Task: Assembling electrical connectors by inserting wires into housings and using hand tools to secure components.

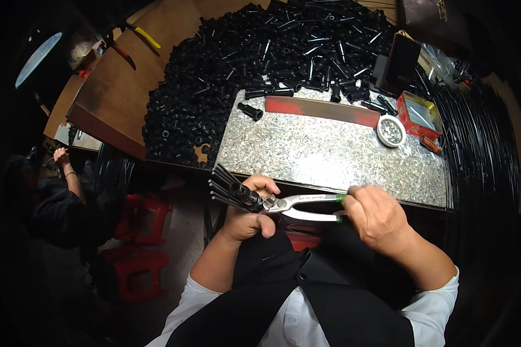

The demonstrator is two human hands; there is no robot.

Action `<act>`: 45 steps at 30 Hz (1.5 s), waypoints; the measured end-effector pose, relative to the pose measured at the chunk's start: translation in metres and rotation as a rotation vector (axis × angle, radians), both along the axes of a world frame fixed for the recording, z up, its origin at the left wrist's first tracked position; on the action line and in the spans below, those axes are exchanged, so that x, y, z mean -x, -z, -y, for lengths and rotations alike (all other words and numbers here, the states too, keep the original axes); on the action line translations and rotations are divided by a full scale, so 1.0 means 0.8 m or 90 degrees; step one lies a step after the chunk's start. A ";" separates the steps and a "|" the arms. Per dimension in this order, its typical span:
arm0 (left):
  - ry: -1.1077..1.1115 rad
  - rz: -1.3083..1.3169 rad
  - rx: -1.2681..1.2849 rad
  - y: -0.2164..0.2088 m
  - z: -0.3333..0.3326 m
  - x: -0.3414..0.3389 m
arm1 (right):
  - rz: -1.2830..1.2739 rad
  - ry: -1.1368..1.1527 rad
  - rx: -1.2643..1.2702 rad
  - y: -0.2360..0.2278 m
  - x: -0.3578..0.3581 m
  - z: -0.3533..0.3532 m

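Note:
My left hand (246,222) is closed round a black tubular piece (241,192), which looks like an umbrella runner. Several thin black rods (219,184) fan from it toward the left. Silver pliers (312,199) with green grips are in my right hand (376,217), its fingers wrapped round the handle ends. The pliers' jaws meet the right end of the black piece, between my left thumb and fingers. Whether they grip anything is too small to tell. Both hands are in front of the table's near edge, above my lap.
A speckled stone slab (283,150) carries a red-and-brown bar (324,111), a white bowl (391,131) of small metal bits and a red tin (419,114). Black tubular parts (289,46) pile up behind; long black rods (474,139) lie right. Another person's hand (61,156) appears far left, near red stools (139,266).

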State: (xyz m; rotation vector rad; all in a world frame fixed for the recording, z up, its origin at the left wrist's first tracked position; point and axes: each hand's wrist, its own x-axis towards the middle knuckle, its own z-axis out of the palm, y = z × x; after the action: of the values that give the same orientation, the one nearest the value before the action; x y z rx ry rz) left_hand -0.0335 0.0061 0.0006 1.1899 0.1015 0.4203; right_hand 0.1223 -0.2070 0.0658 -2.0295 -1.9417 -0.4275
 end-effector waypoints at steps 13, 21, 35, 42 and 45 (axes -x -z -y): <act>-0.068 -0.041 -0.167 0.007 -0.007 -0.004 | -0.600 -0.029 0.198 0.000 0.027 0.010; 0.041 -0.040 -0.190 -0.010 -0.009 -0.007 | -1.264 0.100 0.543 -0.010 0.021 0.015; 0.033 0.023 -0.189 -0.005 -0.019 -0.012 | -0.963 0.047 0.372 0.027 0.008 0.005; -0.022 -0.013 -0.137 -0.008 -0.013 -0.015 | -0.671 0.029 0.346 0.029 0.014 -0.009; -0.035 -0.049 -0.129 -0.013 -0.011 -0.017 | -0.219 0.097 0.081 0.041 0.020 -0.009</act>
State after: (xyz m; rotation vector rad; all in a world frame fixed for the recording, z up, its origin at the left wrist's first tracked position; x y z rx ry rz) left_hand -0.0202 0.0148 0.0108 1.4052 0.1623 0.4410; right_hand 0.1061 -0.2002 0.0327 -2.1689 -1.6502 0.0173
